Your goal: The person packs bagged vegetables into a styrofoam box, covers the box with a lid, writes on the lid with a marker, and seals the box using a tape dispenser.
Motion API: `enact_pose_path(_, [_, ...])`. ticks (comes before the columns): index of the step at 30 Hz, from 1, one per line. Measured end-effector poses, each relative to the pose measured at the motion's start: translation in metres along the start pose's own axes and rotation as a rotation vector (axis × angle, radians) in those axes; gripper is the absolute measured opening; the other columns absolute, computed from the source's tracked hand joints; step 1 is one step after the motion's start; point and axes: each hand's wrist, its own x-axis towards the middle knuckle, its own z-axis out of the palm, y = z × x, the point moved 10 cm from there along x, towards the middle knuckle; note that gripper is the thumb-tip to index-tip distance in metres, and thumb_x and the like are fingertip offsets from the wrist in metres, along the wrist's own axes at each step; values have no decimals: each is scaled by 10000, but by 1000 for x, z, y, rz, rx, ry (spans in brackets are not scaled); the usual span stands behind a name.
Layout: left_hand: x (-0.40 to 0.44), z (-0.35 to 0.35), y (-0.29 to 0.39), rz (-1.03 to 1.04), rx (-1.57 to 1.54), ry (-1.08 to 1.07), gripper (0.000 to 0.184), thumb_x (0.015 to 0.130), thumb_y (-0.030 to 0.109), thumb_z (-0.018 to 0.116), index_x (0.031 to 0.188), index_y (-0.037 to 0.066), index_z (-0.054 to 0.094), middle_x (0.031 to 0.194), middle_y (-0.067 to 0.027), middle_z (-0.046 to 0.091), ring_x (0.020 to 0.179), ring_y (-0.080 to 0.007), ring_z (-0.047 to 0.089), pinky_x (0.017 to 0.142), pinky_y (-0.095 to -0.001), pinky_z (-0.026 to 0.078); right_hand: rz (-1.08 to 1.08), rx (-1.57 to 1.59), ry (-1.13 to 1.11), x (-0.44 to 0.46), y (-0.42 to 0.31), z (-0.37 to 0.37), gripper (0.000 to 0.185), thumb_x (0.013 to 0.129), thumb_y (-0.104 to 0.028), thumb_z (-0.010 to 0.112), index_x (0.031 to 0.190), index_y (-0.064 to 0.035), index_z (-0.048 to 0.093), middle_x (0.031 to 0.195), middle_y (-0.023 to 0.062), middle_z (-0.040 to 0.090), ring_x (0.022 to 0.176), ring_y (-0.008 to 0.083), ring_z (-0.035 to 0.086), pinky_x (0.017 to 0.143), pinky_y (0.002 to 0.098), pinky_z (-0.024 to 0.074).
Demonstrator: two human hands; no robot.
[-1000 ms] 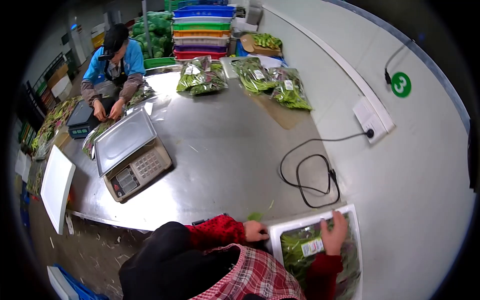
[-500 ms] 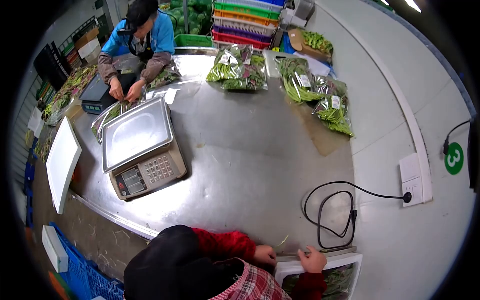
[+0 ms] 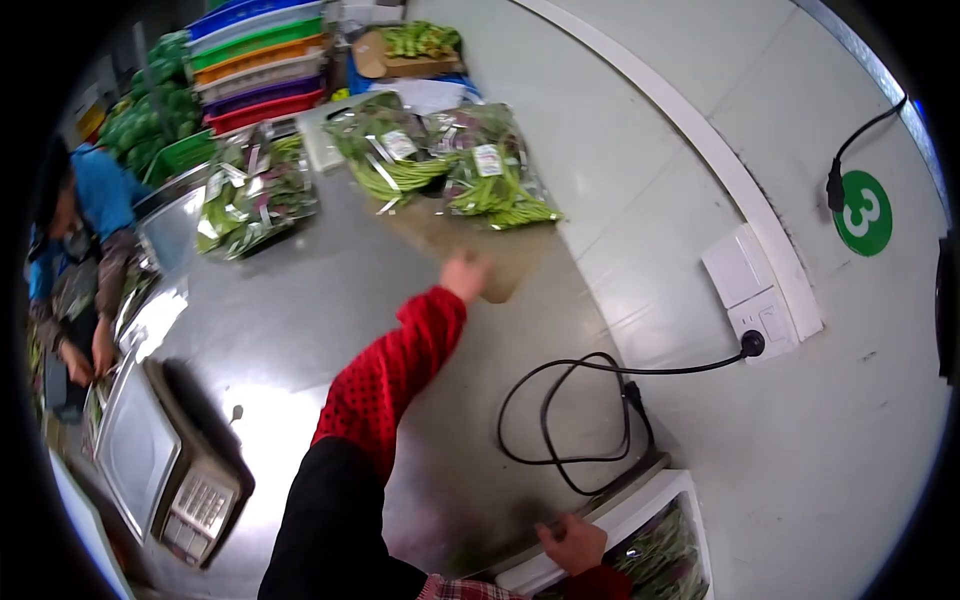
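My left hand (image 3: 466, 275), in a red sleeve, is stretched over the metal table (image 3: 370, 290), short of the bagged greens (image 3: 490, 185) by the wall; motion blurs its fingers. At the bottom, my right hand (image 3: 574, 543) is over the near table edge, beside the rim of a white foam box (image 3: 690, 500) holding wrapped greens (image 3: 660, 550). Its fingers are partly spread, with nothing visible in them. Another bag of greens (image 3: 385, 150) lies against the first, and a further bag (image 3: 255, 190) is to their left.
A scale (image 3: 190, 500) stands at the lower left. A black cable (image 3: 560, 460) loops on the table's right side from a wall socket (image 3: 765, 325). A person in blue (image 3: 100, 190) works at the far left. Stacked crates (image 3: 260, 75) stand behind the table.
My left hand has left the near table edge and reached forward toward the bags. My right hand has moved off the greens to the box's rim. The view has turned right.
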Motion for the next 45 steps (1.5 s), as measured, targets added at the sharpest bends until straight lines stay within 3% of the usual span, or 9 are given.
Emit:
enact_pose_path(6, [137,-54,-8,-34,286,787,845,712,431,772,1273,-91,416,1081,-256,626,911,-413,645,792,-449,532,-32,-56,-96,3,0,7,451,732,-493,708,891,-71,673,694,119,657,582,309,645,551,422,498])
enact_pose_path(12, [147,-14,-24,-350,-153,55,371,807,319,695,884,-40,646,657,-120,615,505,-218,590,463,-355,460,-45,-61,-109,7,-8,5,456,722,-499,712,887,-76,671,732,129,663,603,308,648,564,411,496])
enact_pose_path(17, [120,-31,30,-137,-257,153,191,795,192,639,767,3,647,617,-52,571,548,-152,547,510,-320,452,-28,-81,-119,5,-7,2,488,740,-541,679,884,-74,671,761,134,667,626,312,650,588,422,499])
enact_pose_path(24, [-43,-64,152,62,-803,-121,182,924,141,512,817,15,588,771,-19,496,737,-116,510,821,-349,524,60,-19,-105,0,-4,-7,539,789,-574,624,917,-52,668,836,160,681,742,334,663,671,447,515])
enact_pose_path(31, [-362,-51,178,175,-324,-456,435,953,159,500,1343,-23,437,1017,-84,584,909,-173,576,862,-366,506,132,304,-163,-16,-8,-7,569,831,-592,596,963,-40,634,865,130,690,791,290,665,685,383,521])
enact_pose_path(33, [-443,-42,144,69,-312,-530,597,958,201,511,1449,-53,284,955,-86,566,1078,-217,563,961,-440,474,478,1605,-350,-49,-49,34,489,916,-508,555,1111,-64,618,949,120,676,760,247,665,616,383,523])
enact_pose_path(38, [-558,-48,116,209,-223,-633,111,871,34,563,857,12,671,1187,-140,545,953,-210,562,981,-368,372,428,2495,-467,-95,-94,56,406,932,-437,571,1146,-94,594,908,77,642,720,221,636,600,359,540])
enact_pose_path(41, [-578,-55,138,468,151,-645,97,831,-16,566,771,-10,641,877,-158,625,1042,-260,545,1031,-446,331,551,2192,-166,-98,-70,42,290,851,-246,680,933,30,649,751,102,636,578,199,614,456,327,472])
enact_pose_path(45, [-601,-49,132,330,4,-659,111,864,-15,577,796,-67,647,1327,-227,488,1188,-291,499,969,-374,400,410,1986,281,-104,-40,30,188,713,-43,650,816,114,630,705,118,604,614,210,602,515,354,443])
